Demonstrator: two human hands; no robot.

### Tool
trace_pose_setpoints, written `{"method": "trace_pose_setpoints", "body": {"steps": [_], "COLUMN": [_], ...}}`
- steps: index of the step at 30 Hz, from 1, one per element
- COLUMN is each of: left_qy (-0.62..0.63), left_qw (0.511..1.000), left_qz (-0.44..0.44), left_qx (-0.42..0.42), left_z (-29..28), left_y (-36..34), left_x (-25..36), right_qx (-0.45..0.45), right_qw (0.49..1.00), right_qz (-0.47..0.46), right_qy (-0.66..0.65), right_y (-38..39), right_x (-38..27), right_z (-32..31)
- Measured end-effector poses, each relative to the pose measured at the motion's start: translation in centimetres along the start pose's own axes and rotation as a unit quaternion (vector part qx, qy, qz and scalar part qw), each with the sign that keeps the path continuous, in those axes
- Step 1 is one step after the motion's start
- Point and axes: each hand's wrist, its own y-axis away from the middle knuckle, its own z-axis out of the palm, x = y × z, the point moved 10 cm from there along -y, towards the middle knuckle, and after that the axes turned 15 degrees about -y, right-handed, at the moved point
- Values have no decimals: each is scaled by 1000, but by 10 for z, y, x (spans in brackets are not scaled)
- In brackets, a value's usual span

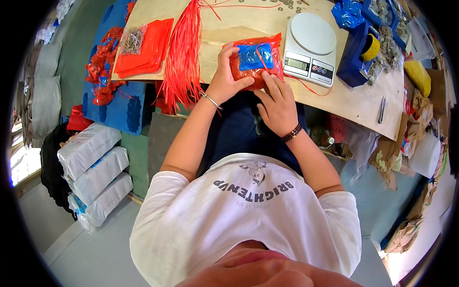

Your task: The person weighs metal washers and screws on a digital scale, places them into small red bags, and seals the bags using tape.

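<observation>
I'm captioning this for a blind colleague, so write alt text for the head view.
A person's left hand holds a red plastic packet with a blue patch, right hand at its lower edge, at a wooden table. Red strips hang over the table edge to the left; a white digital scale sits to the right.

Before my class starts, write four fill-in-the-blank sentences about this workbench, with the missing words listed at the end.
1. The left hand and the right hand touch the packet, whose central rectangle is coloured ____.
2. The strings hang over the table edge to the packet's ____.
3. The scale, to the packet's right, is coloured ____.
4. Of the two wrists, the beaded bracelet is on the ____ one.

Missing words: blue; left; white; right.
</observation>
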Motion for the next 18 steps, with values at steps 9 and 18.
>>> {"method": "trace_pose_setpoints", "body": {"steps": [9, 18], "left_qy": [-58, -209], "left_qw": [994, 922], "left_qz": [-53, -95], "left_qx": [-81, -313], "left_z": [-21, 67], "left_y": [-75, -126], "left_x": [-36, -31], "right_qx": [-8, -13], "right_qw": [1000, 1000], "right_qz": [9, 0], "right_qy": [-21, -8], "right_y": [6, 5], "right_x": [5, 3], "right_z": [-3, 1]}}
